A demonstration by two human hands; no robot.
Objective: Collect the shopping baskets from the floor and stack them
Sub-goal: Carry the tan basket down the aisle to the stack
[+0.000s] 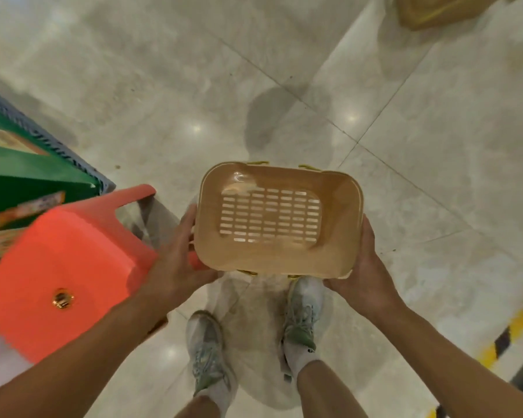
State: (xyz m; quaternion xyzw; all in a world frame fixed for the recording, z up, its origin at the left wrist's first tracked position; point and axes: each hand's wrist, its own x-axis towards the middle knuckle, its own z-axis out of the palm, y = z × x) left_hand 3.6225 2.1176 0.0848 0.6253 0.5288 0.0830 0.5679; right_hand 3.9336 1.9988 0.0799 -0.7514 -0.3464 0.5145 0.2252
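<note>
Fingers of both hands, left hand and right hand, curl under the beige basket, which looks light, stiff, best gripped by its rim.

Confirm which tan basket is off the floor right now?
The near tan basket, held between left hand and right hand. The far basket at the top edge sits on the floor.

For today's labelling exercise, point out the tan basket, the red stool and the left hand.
tan basket (272, 218), head view, slotted floor.
red stool (64, 254), head view, seat top.
left hand (178, 260), head view, back of hand.
</note>
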